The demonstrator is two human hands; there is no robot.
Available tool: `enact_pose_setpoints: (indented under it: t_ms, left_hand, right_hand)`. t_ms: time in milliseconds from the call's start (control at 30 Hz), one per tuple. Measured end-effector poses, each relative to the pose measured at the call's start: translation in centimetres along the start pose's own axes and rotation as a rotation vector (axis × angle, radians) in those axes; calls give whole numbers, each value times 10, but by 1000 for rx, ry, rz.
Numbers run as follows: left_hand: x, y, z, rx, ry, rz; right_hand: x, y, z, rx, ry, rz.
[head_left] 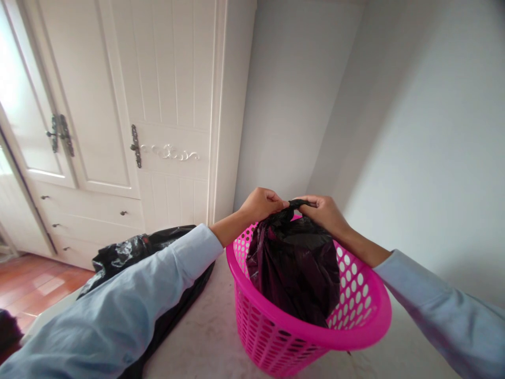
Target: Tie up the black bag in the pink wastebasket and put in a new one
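A black plastic bag (pixel 295 268) sits inside a pink perforated basket (pixel 315 337), its body bunched below the rim and its gathered top pulled up above it. My left hand (pixel 263 203) is closed on the left part of the bag's twisted top edge. Close by on the right, my right hand (pixel 325 213) pinches the same edge between thumb and fingers. A short strip of black plastic stretches between the two hands. The bottom of the bag is hidden within the basket.
Another black plastic bag (pixel 161 237) lies on the pale tabletop (pixel 209 321) at left, partly behind my left sleeve. Behind the table stand a white wardrobe (pixel 173 105) with dark handles and a grey-white wall (pixel 426 158). Reddish floor (pixel 43 281) shows at far left.
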State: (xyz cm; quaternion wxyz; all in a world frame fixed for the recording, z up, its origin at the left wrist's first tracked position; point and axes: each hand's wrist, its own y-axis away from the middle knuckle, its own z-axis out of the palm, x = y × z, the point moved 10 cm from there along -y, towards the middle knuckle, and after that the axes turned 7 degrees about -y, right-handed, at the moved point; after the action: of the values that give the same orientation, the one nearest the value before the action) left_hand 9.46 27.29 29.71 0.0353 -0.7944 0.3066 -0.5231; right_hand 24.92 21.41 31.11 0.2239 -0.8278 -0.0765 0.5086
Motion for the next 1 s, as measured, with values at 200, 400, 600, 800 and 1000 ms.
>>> enact_pose_setpoints:
  t_ms: [200,400,600,800,1000]
  left_hand:
    - [-2,0,-2,-7,-36,-7]
    - [-5,-2,1,-29,-12,-9]
    - [-7,-8,-8,75,-60,16]
    - [-3,-6,-18,168,-106,-12]
    - [-8,-5,-22,208,26,-79]
  right_hand:
    - [-5,0,-7,40,-35,-64]
    - [-11,0,-18,149,-20,-141]
    - [0,-3,-16,136,-126,-88]
    - [1,-8,-20,149,-98,-120]
    - [6,-8,-25,195,-184,-37]
